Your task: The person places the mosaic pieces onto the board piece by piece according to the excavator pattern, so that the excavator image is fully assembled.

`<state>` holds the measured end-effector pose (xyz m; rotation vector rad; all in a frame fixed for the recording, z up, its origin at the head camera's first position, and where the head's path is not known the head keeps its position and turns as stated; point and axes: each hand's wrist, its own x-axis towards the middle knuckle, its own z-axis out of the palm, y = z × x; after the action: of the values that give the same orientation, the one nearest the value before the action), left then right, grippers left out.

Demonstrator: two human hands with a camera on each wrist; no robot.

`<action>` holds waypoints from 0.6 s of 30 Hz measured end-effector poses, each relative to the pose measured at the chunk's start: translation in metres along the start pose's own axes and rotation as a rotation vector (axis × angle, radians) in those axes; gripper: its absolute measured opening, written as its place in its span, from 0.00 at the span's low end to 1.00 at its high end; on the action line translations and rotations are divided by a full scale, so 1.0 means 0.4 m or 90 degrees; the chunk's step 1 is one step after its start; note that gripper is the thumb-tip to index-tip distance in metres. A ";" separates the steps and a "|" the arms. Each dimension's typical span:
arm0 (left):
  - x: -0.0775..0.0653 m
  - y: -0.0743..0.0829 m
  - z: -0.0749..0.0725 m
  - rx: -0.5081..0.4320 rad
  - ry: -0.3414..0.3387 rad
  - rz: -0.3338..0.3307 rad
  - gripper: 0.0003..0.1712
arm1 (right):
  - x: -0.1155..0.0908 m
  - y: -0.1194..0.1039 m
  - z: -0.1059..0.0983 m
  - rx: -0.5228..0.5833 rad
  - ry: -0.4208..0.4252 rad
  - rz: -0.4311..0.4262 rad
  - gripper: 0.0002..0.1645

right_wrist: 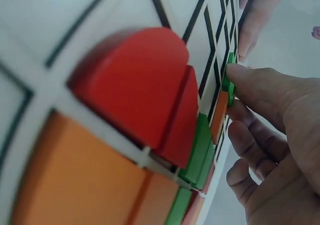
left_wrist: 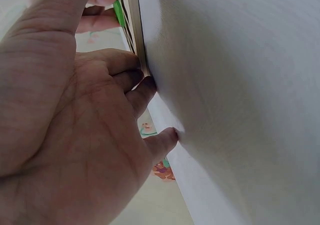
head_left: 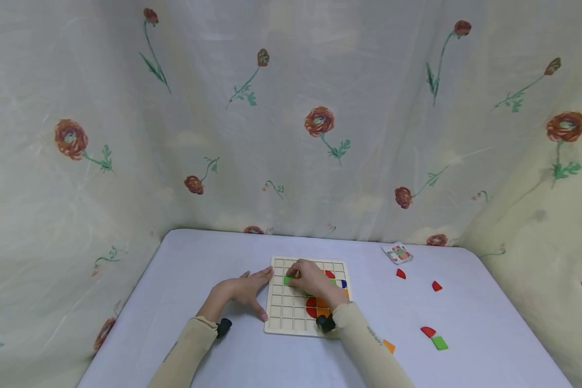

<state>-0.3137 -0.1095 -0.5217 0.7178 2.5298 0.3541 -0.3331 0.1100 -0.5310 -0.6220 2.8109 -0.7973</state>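
Observation:
A pale gridded board (head_left: 287, 312) lies on the table, its right part filled with coloured tiles. My left hand (head_left: 244, 291) has its fingers spread, touching the board's left edge; the left wrist view shows fingertips against its side. Over the upper middle of the board, my right hand (head_left: 315, 280) pinches a green tile (right_wrist: 230, 77) between thumb and fingers, down at the grid. Red rounded tiles (right_wrist: 135, 80), orange tiles (right_wrist: 75, 175) and more green tiles (right_wrist: 197, 152) sit in the cells nearer the right wrist. My right hand and forearm hide part of the board's filled side.
To the right on the white table (head_left: 368, 302) lie red quarter-round tiles (head_left: 437, 286), a green tile (head_left: 439, 343) and an orange tile (head_left: 389, 346) partly behind the right sleeve. A patterned card (head_left: 397, 253) rests near the back edge. Flowered curtain (head_left: 291, 108) hangs behind the table.

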 end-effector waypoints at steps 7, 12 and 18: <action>0.003 0.000 -0.001 0.000 -0.004 -0.005 0.72 | -0.001 -0.008 -0.010 -0.055 -0.031 -0.021 0.16; 0.003 0.001 0.001 0.002 -0.003 -0.005 0.72 | -0.004 0.001 -0.008 -0.041 -0.038 -0.019 0.16; 0.000 0.002 0.001 -0.001 -0.001 -0.005 0.72 | -0.004 0.005 -0.005 -0.018 -0.019 -0.042 0.13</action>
<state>-0.3132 -0.1090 -0.5216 0.7077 2.5295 0.3523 -0.3327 0.1131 -0.5304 -0.7279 2.7926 -0.7546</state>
